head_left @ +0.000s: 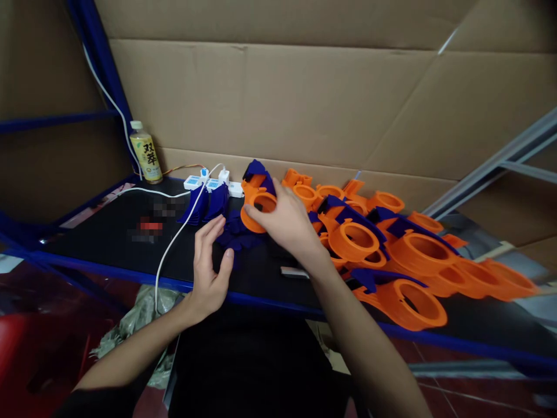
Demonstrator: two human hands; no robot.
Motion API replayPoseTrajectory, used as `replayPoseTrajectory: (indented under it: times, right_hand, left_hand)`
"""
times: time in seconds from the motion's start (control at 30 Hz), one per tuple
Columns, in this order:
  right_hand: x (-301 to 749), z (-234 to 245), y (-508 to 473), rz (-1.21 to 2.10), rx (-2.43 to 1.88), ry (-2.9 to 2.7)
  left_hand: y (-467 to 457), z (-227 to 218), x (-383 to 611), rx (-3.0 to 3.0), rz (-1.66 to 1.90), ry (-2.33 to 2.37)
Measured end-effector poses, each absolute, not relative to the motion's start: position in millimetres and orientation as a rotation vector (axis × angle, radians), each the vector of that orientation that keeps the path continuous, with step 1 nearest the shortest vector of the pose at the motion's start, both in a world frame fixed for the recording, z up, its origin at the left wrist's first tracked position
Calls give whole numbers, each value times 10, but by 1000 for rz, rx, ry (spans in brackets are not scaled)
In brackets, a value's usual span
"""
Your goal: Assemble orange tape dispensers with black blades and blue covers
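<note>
My right hand (pixel 290 216) grips an orange plastic tape dispenser (pixel 249 219) with a dark blue part on its upper end. The dispenser is held tilted above the black tabletop, its round ring toward me. My left hand (pixel 209 270) is apart from it, to the lower left, fingers extended and thumb spread, with nothing in it. Loose dark blue plastic pieces (pixel 243 239) lie just beyond the left fingertips. Behind them stand stacks of matching blue pieces (pixel 217 203). To the right is a heap of orange dispensers (pixel 354 241), several with blue parts on them.
A white power strip (pixel 235 189) lies near the cardboard wall (pixel 278 98). Its white cable (pixel 167 249) crosses the table and hangs over the front edge. A yellow-labelled bottle (pixel 146 154) stands at the back left corner. A flat, light-coloured strip (pixel 294 271) rests near the front edge.
</note>
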State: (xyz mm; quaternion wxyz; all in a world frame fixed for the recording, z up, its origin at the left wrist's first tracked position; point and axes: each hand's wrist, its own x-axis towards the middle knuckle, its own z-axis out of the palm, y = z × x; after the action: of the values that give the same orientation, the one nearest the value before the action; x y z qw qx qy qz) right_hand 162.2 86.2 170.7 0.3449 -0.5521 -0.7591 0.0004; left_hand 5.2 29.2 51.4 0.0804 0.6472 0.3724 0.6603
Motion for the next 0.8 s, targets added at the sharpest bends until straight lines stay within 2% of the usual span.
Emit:
replayPoseTrajectory:
  times: [0.27,0.8]
  right_hand:
    - [1342,1683,1913,121,-1853,-2030]
    - [1285,1227,2133,0,-2048,-2053]
  left_hand:
    - [315,522,40,1943,1761,1042]
    - [308,553,39,2059,1666,1075]
